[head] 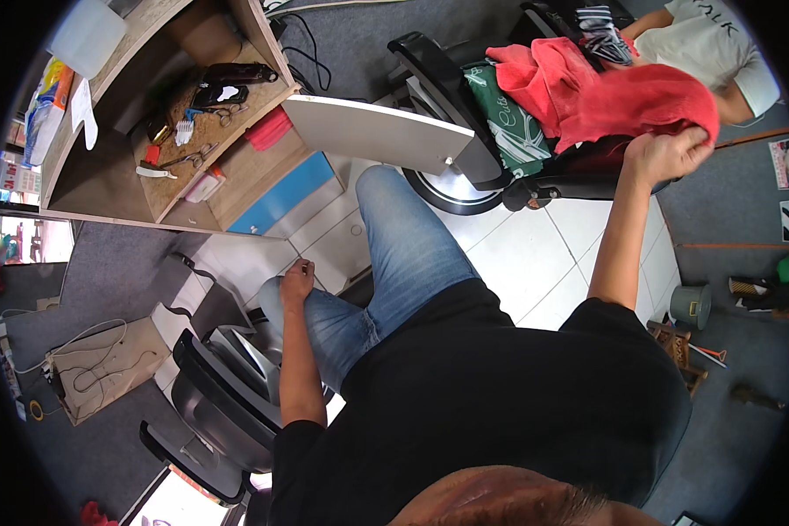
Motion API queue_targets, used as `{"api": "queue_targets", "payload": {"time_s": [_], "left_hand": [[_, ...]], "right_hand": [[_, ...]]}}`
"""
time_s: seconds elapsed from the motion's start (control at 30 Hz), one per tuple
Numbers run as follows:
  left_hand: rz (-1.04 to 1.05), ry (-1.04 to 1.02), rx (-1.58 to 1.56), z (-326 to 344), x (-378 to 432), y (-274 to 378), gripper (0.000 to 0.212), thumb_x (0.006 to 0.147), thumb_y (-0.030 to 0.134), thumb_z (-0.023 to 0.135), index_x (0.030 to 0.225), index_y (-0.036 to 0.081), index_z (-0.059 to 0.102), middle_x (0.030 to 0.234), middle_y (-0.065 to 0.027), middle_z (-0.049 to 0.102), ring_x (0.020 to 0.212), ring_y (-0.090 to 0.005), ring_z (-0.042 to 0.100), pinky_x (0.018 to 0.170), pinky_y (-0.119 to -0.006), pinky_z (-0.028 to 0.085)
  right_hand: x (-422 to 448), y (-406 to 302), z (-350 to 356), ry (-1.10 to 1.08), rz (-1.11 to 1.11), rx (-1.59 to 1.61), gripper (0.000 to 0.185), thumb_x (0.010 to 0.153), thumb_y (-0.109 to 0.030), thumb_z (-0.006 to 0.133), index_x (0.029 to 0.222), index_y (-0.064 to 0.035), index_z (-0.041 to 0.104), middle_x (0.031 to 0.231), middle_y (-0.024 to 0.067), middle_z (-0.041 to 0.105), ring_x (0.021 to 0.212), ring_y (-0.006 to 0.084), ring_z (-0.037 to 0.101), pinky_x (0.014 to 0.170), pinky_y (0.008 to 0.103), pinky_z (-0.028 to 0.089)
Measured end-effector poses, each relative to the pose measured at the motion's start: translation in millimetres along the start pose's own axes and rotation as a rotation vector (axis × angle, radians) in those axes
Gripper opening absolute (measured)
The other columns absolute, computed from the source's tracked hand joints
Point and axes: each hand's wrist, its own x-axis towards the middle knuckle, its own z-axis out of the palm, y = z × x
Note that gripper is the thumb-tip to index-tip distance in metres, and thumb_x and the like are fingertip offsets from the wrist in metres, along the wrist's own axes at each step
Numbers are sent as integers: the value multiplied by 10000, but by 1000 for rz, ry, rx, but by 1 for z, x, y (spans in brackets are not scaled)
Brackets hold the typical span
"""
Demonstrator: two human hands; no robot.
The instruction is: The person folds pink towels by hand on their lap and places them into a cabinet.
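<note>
My right hand [670, 156] grips one end of a red towel [559, 92] at the upper right. The towel spreads across a barber chair [444, 85], partly over a green cloth with white print [509, 121]. Beyond the raised towel end, a black-and-white striped cloth [605, 33] lies by the chair's far side. My left hand [297, 281] is near my left knee, fingers curled; nothing shows in it. On the open cabinet's shelf [227, 138] lie hair clippers [240, 73], scissors [227, 115], a white clipper comb [184, 131] and a razor [156, 172].
The cabinet door [381, 128] stands ajar between my knee and the chair. A person in a light shirt [697, 46] is at the upper right. A second barber chair [230, 407] stands at lower left. A grey bin [690, 306] and wooden stool [674, 345] are at right.
</note>
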Motion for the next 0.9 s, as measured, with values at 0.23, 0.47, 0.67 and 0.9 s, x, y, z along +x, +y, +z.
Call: {"api": "queue_targets", "payload": {"time_s": [0.23,0.47,0.67,0.9], "left_hand": [[76,122,-174,13,3,-17,276,988,325,587,1144,128,701,1036,-123,754,960,-326,720,836,-434,559],[291,-44,-1136,10,-30,61,333,977,201,657,1255,19,635,1197,-118,713,1137,-261,676,947,-368,533],[156,-163,-1899,23,-57,62,554,1078,410,439,1538,106,389,1515,-84,502,1345,-262,534,1123,-437,454],[-280,-391,-2036,6,-32,45,554,1052,453,480,1463,82,479,1447,-93,570,1310,-253,568,1119,-455,458]], "right_hand": [[-121,-106,-22,-595,-665,-546,296,948,-112,647,1187,33,551,1093,185,636,911,297,642,764,386,524],[-306,-184,-34,-1498,661,543,191,998,-63,533,1110,56,632,985,126,692,861,247,662,771,357,531],[-431,-133,8,-1308,1435,306,252,1065,-214,516,1018,0,640,837,11,615,760,69,502,688,250,446],[-545,22,-10,-1599,1637,-114,423,1056,-349,514,1262,-1,638,1160,127,700,1037,214,675,877,365,543]]}}
